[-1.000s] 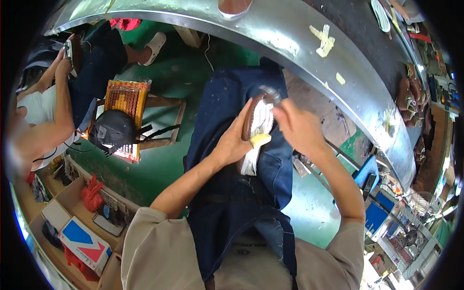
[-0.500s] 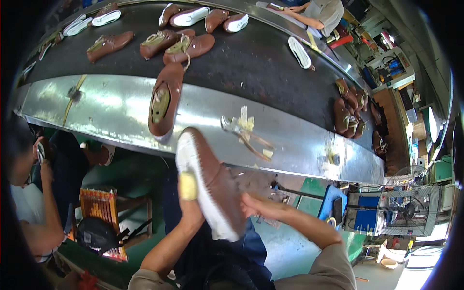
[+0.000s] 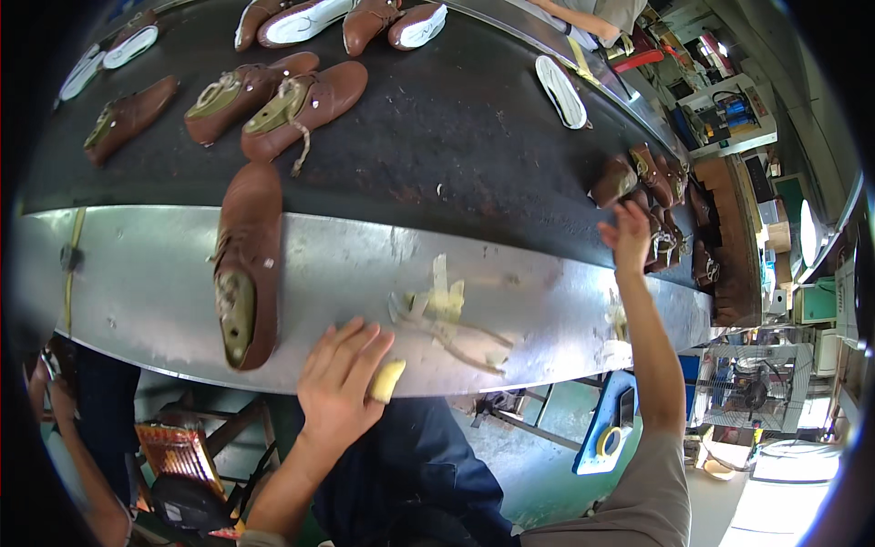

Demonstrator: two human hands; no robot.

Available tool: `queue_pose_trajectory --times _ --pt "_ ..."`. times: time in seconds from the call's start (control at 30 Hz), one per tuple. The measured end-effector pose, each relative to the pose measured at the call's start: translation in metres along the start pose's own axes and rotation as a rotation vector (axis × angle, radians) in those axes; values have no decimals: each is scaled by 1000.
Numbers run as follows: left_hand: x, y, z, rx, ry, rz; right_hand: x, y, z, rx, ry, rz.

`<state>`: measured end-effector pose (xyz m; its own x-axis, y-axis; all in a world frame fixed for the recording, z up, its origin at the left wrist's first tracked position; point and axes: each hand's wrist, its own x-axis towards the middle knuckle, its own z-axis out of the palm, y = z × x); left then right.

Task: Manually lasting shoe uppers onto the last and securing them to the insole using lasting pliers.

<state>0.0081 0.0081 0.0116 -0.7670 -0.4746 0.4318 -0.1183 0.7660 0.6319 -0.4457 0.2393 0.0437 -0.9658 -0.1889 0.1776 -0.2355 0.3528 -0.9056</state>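
Head view: right hand [image 3: 631, 235] had a wide, empty grip frame-right, left hand [image 3: 339, 387] spread too; sloppy swipe might've tipped that shoe [image 3: 612, 184].

Silver-grey metal bench [image 3: 146, 292] near left hand [image 3: 339, 383], black belt [image 3: 456, 137] beyond. Plain brown shoe [image 3: 262, 237], olive-green lining, left of same hand; yellow wrap [image 3: 387, 380] on its thumb. Between hands, tan-handled pliers [image 3: 441, 335] beside pale-yellow tape [image 3: 447, 299]. Just past right hand [image 3: 631, 242], brown shoes [image 3: 653, 170]. Nearer than right hand, blue board [image 3: 602, 406], yellow ring [image 3: 602, 445].
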Motion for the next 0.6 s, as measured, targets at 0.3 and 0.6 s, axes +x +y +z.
queue_pose_trajectory --times 0.3,0.6 --pt "8 2 2 252 -55 -7 135 32 110 -671 -106 -474" --pt "12 2 -9 355 -77 -51 315 64 125 -571 -289 -166"
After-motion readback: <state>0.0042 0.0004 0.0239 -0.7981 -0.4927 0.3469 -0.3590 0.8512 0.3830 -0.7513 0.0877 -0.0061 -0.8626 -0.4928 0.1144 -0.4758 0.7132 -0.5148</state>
